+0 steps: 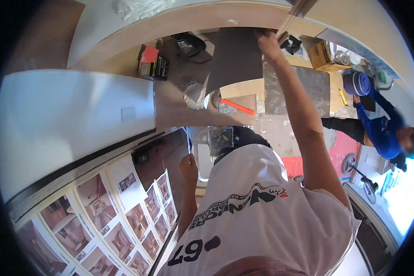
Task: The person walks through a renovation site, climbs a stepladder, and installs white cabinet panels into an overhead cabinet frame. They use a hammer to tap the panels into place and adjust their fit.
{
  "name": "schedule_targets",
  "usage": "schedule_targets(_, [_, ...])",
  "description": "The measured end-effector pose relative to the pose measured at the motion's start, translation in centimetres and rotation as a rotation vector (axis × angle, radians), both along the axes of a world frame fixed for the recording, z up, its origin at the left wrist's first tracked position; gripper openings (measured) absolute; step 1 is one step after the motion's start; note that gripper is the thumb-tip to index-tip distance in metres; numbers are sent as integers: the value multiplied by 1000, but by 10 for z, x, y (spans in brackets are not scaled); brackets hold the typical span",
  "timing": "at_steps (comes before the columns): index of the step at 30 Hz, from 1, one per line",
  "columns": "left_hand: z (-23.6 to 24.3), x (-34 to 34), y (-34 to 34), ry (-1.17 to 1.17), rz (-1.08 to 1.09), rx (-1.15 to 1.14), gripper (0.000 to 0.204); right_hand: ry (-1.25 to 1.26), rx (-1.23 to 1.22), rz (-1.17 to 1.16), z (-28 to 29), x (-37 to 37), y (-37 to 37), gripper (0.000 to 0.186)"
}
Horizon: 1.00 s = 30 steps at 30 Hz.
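Observation:
My right hand (267, 45) reaches far forward, its fingers closed at the upper right corner of a dark grey panel (237, 60). The panel hangs below a pale wooden edge, and a thin wooden strip (287, 24) slants up beside the hand. Just under the panel lie a light wood board (244, 89) and an orange-red bar (238, 106). Low on the left, my left hand (187, 166) is curled into a fist next to a thin bluish-white rail (188, 138); whatever it holds, if anything, is hidden.
At the right a co-worker in a blue top (385, 138) stands by a purple bucket (357, 84). A dusty dark sheet (296, 92), a yellow tool (343, 97) and a cardboard box (323, 56) lie ahead. Pictured sheets (117, 221) cover the left wall.

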<state>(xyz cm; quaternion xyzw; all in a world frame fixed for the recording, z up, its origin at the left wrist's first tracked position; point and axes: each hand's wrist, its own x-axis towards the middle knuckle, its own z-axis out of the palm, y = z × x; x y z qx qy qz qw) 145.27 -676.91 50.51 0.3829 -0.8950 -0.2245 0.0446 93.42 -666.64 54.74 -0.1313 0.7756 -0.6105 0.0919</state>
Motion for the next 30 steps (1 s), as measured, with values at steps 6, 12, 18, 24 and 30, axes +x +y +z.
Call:
schedule_targets(6, [-34,50,16,-109,136,260,17,-155,-353,54,39,13,-4,34])
schedule_targets(12, [-47,67,25,-52,183,326,20,-196,-142,-44,74,43,34,33])
schedule_targets(18, [-54,66,23,-124,132,375,24,-165,-177,-73,66,45,46,32])
schedule_targets(24, [-56,61,17,-176,90,402,26,221,-12,-90,6,3,6,30])
schedule_targets(30, [-64,89,12,-148,113,399,27,203,286,-114,-11,0,-36,26])
